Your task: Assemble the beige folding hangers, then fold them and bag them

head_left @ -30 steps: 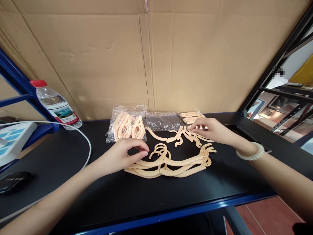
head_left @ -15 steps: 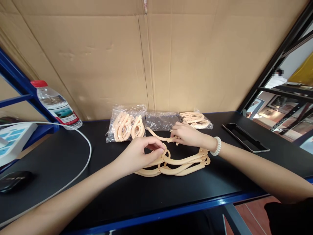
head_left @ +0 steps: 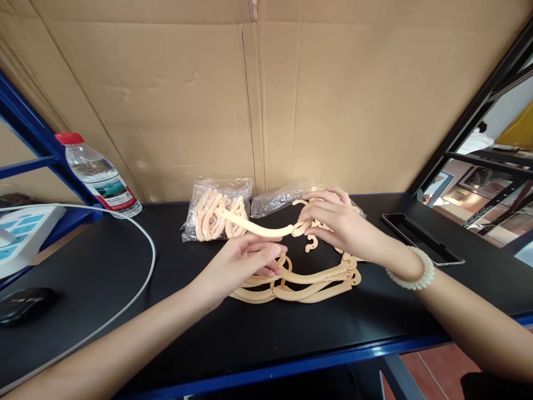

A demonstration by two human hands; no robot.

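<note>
The right hand (head_left: 333, 228) is clamped on the hook end of a peach hanger arm (head_left: 258, 228) lifted off the counter (head_left: 125, 311). Its long axis runs toward 9 o'clock. The left hand (head_left: 245, 261) lies nearer, just below at 6 o'clock, on the hanger stack (head_left: 308, 283); I cannot tell whether it grips.

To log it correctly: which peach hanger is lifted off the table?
The single hanger in the right hand; the stack lies on the table, others are bagged.
</note>
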